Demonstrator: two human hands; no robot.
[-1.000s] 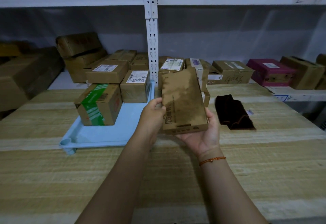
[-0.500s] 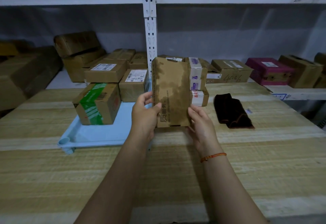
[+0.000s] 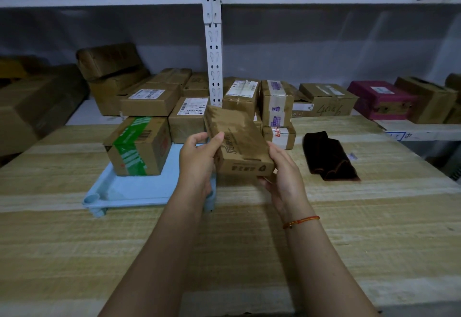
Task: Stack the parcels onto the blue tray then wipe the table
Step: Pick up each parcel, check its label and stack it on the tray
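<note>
Both hands hold a flat brown parcel [image 3: 239,142] above the right edge of the blue tray [image 3: 139,189]. My left hand [image 3: 199,159] grips its left side, thumb on top. My right hand [image 3: 282,169] supports its right end from below. On the tray stand a box with green tape [image 3: 138,146] and a labelled box [image 3: 187,119] behind it. More parcels [image 3: 277,107] stand on the table just right of the tray. A dark cloth [image 3: 329,157] lies folded on the table to the right.
The wooden table [image 3: 374,229] stretches toward me. Behind it a white shelf rack holds many cardboard boxes [image 3: 149,102] and a magenta box [image 3: 381,99]. A white upright post [image 3: 212,42] rises behind the tray.
The parcel was turned upright half a second ago and is now tilted flatter again, lowered slightly toward the tray's right edge. Both hands shifted their grip on it.
</note>
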